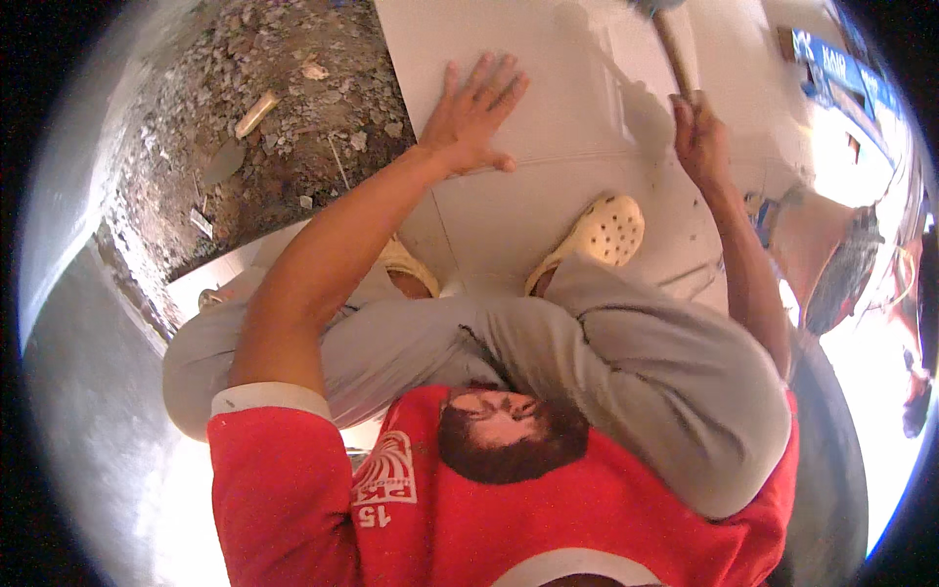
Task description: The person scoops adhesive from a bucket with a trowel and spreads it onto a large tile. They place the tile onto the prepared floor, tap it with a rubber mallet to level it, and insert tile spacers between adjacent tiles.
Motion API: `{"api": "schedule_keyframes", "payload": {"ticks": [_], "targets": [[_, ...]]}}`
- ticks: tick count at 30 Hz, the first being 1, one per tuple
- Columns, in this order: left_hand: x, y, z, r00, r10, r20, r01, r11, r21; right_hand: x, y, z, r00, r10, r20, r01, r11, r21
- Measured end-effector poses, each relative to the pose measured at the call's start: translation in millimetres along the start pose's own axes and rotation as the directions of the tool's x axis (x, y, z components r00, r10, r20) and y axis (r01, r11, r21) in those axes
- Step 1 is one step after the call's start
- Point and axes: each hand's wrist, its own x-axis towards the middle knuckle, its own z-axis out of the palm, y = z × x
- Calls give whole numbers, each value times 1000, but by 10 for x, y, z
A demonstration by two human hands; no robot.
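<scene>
My left hand (471, 115) lies flat with its fingers spread on a large pale floor tile (558, 108), close to the edge where the tiling ends. In my right hand (702, 142) is the wooden handle of a mallet (675, 54), raised above the tiles on the right. Its dark head is cut off by the top edge of the view, so its full shape is hidden. A shadow of the mallet falls on the tile surface. Left of my left hand lies an untiled bed of rough rubble and mortar (284, 68).
A short yellowish stick (256, 112) lies on the rubble. My feet, in yellow clogs (606, 230), stand on the tiles below my hands. A brownish container (817, 240) is at the right, with a blue printed package (846, 78) beyond it. A grey wall (68, 235) borders the left.
</scene>
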Motion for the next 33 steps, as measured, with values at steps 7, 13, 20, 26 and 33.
{"api": "schedule_keyframes", "payload": {"ticks": [7,13,20,26,33], "targets": [[-22,-67,65,988,51,-148,-65,994,-92,214,47,22,952,96,-291,3,947,321],[-29,-23,16,998,18,-58,-18,1000,-10,232,-18,278,995,-49,-86,50,999,17],[-20,-38,55,996,25,-91,-38,987,-154,227,-66,370,988,144,-57,-132,976,175],[36,-57,136,997,43,-61,-51,990,-134,290,57,634,997,64,-37,-63,998,30],[-2,46,-98,999,0,-43,-6,992,-129,-159,94,858,961,265,78,-276,921,274]]}}
